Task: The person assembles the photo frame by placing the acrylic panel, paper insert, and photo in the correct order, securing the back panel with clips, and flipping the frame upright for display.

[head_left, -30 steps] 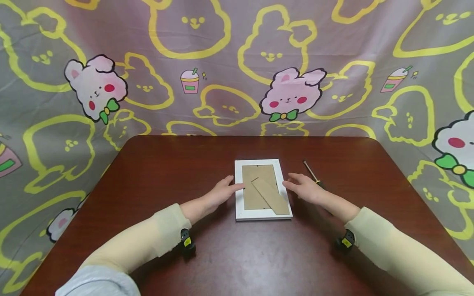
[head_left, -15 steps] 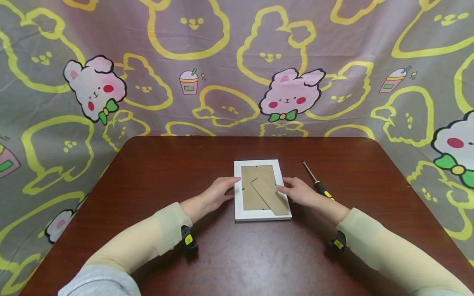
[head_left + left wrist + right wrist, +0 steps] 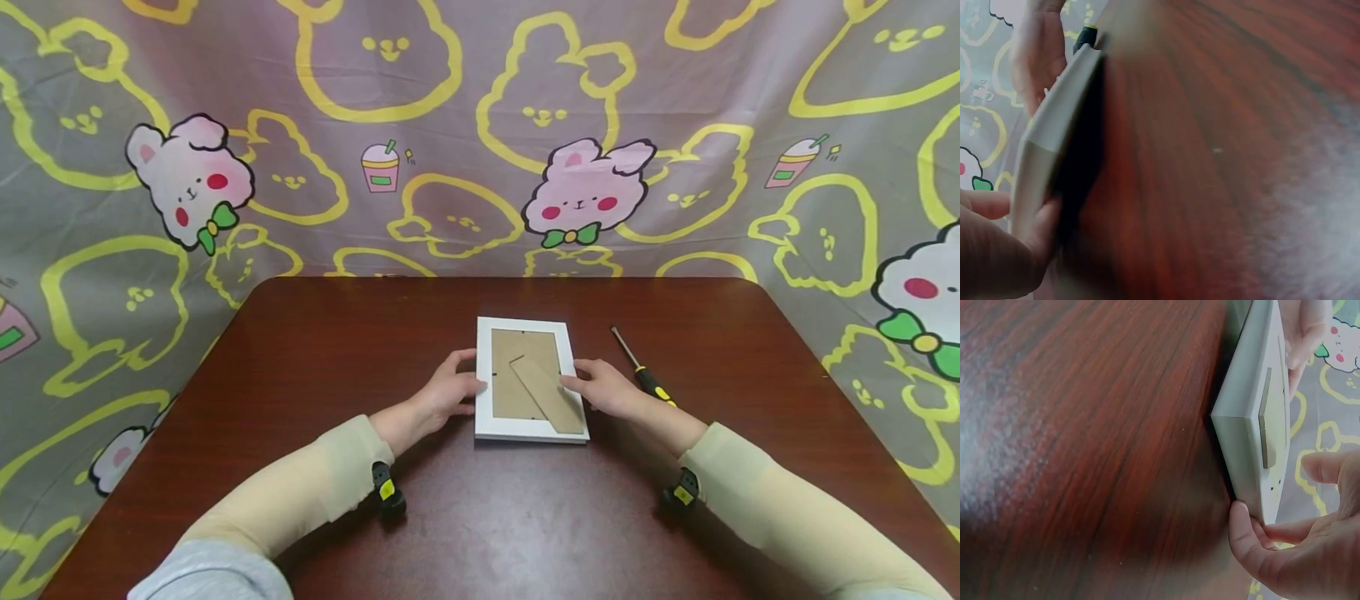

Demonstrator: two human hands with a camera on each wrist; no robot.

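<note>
A white picture frame (image 3: pixel 485 408) with its brown backing up lies between my hands, its left side raised slightly off the table. On the backing is a tan easel stand (image 3: pixel 546 392). My left hand (image 3: pixel 447 390) grips the frame's left side, thumb over the top and a finger under the edge in the left wrist view. My right hand (image 3: pixel 611 390) holds the right side; in the right wrist view its fingertips (image 3: pixel 1244 528) curl at the lower edge, while the thumb stands apart above. The frame's front is hidden.
A screwdriver (image 3: pixel 643 375) with a black and yellow handle lies right of the frame, just beyond the right hand. The dark reddish wooden table (image 3: pixel 337 325) is bordered by a cartoon-printed cloth (image 3: pixel 450 125) at the back and sides.
Both hands have come in from beside the frame to take hold of its sides. The frame's left side has risen a little. The screwdriver has stayed in place.
</note>
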